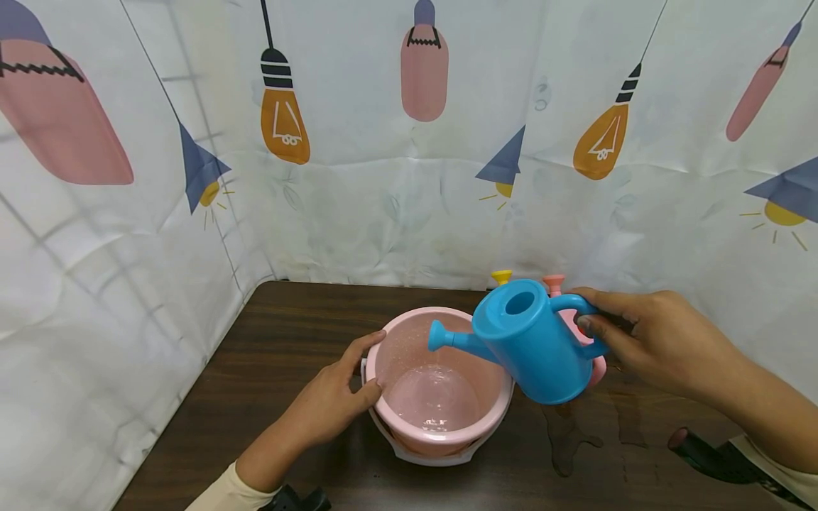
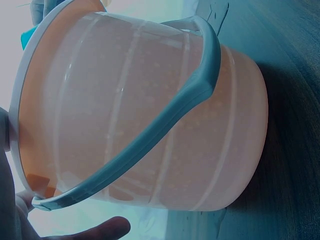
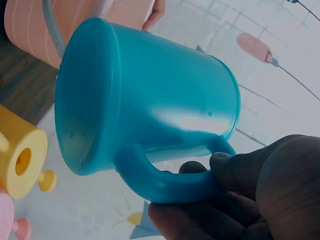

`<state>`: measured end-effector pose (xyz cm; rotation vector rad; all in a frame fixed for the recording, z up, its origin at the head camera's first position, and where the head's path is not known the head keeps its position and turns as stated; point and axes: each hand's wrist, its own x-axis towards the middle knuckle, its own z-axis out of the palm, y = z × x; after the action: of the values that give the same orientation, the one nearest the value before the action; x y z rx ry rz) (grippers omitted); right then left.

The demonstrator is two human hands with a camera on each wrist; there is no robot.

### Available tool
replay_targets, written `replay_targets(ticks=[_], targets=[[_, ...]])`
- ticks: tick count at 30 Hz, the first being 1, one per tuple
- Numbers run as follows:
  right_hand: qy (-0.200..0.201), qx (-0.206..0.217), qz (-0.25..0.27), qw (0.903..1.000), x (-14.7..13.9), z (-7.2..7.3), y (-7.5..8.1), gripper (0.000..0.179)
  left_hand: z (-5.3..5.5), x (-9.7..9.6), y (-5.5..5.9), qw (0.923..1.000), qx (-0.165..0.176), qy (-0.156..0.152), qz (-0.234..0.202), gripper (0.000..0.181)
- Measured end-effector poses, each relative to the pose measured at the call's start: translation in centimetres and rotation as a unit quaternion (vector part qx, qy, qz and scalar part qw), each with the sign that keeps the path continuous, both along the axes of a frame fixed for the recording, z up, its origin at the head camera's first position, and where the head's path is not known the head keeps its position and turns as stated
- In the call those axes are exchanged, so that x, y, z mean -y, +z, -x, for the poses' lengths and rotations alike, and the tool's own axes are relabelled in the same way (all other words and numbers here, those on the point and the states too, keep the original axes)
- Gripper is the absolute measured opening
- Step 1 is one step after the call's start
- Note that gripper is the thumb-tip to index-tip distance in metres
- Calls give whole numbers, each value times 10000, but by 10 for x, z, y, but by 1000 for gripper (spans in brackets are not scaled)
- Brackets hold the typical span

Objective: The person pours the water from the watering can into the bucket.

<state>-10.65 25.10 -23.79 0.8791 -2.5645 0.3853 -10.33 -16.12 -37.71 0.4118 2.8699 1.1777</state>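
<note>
My right hand point(image 1: 664, 341) grips the handle of a blue watering can point(image 1: 543, 362), which is tilted with its spout over a pink bucket point(image 1: 441, 441). A thin trickle shows below the spout, and shallow water point(image 1: 434, 397) ripples on the bucket's bottom. At the bucket's left side my left hand point(image 1: 322, 408) holds the rim, thumb and fingers set apart along it. The bucket's grey-looking handle point(image 2: 150, 135) hangs down its side in the left wrist view. From the right wrist, the can's base and looped handle show, with my fingers and thumb around the handle.
Behind the blue can stand a yellow watering can point(image 3: 30, 155) and a pink one point(image 3: 5, 215), mostly hidden in the head view. Spilled water point(image 1: 565, 440) lies on the dark wooden table point(image 1: 307, 319), right of the bucket. A patterned white cloth point(image 1: 377, 199) hangs behind and at left.
</note>
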Motion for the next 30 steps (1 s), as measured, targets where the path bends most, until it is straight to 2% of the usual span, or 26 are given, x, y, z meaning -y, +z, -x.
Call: replay_targets(ticks=[10,30], targets=[[-30,11,13,10000,1,0,1,48,0,0,1,10000,-86,-48,-9,67],[-35,142,-2,9999,1,-1,2,45,0,0,0,10000,-19,-16,8,68]])
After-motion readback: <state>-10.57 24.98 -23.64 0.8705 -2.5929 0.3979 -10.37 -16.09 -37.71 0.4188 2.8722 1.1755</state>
